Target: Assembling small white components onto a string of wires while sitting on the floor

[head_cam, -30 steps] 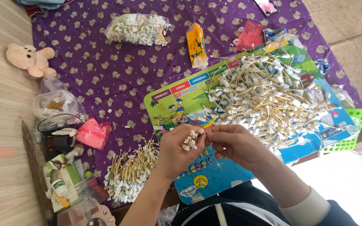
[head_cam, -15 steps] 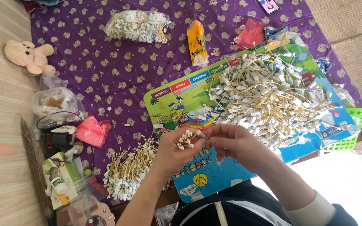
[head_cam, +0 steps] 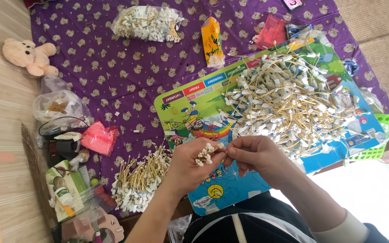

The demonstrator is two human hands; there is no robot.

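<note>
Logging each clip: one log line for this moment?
left hand: holds tag bunch | right hand: fingers pinching at bunch | loose tag pile beyond

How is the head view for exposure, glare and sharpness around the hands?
Head view: even daylight, soft shadows; the lower right corner is blown out to white beside the right hand. The left hand and its bundle of tags are slightly soft; the loose tag pile reads clearly, with mild wide-angle bending at the edges.
</note>
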